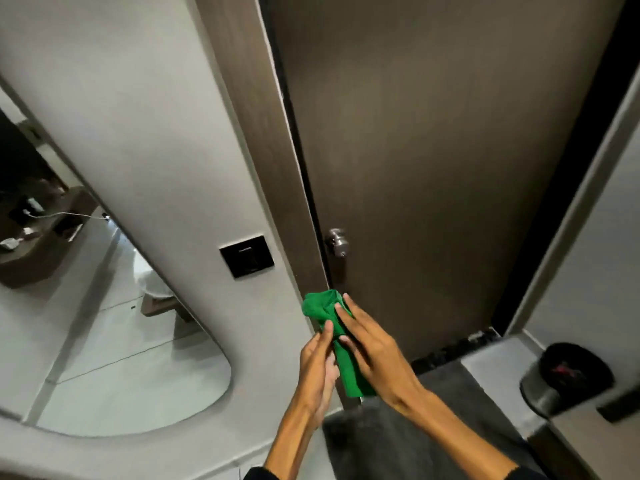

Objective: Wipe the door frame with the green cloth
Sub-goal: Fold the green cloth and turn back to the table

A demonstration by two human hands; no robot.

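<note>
A green cloth [322,308] is bunched between both of my hands, low in front of the dark brown door frame [263,140]. My left hand [317,368] presses it from the left, thumb on the fabric. My right hand [375,351] lies over it from the right with fingers stretched out. The cloth's top end sits against the frame's edge, just below the metal door knob [337,241]. The brown door [433,150] is closed.
A black switch plate [247,257] is on the grey wall left of the frame. A large rounded mirror [104,323] hangs further left. A dark waste bin [564,375] stands on the floor at right, beside a grey mat [433,427].
</note>
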